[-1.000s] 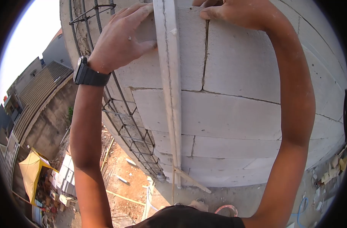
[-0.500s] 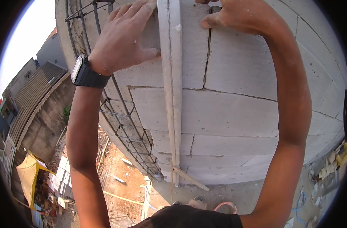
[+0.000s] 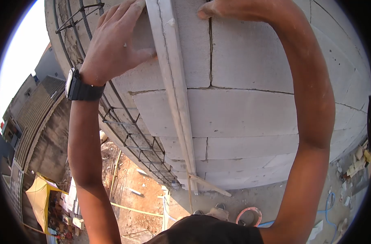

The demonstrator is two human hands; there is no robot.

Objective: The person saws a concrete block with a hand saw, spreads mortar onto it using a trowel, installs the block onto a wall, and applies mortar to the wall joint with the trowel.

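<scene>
In the head view, my left hand (image 3: 116, 44) lies with stretched fingers against a pale grey wall block (image 3: 193, 53), left of a long, straight pale bar (image 3: 175, 81). A black watch is strapped to that wrist. My right hand (image 3: 234, 9) reaches in at the top edge, its thumb near the upright joint between this block and a neighbouring block (image 3: 250, 57). Its other fingers are out of sight, so its grip cannot be made out. The bar runs down the wall face, leaning slightly, between my hands.
Steel reinforcing bars (image 3: 140, 150) run down the wall's left edge. A slanting wooden strip (image 3: 210, 185) meets the bar's foot. Below are a red-and-white ring (image 3: 250, 215), blue hose (image 3: 330, 211) and rubble. A yellow canopy (image 3: 39, 199) stands far down at left.
The view has shifted, so the wall, bar and both hands appear further left and a little higher. The right hand's thumb has come closer to the top edge. The left hand stays against the block.
</scene>
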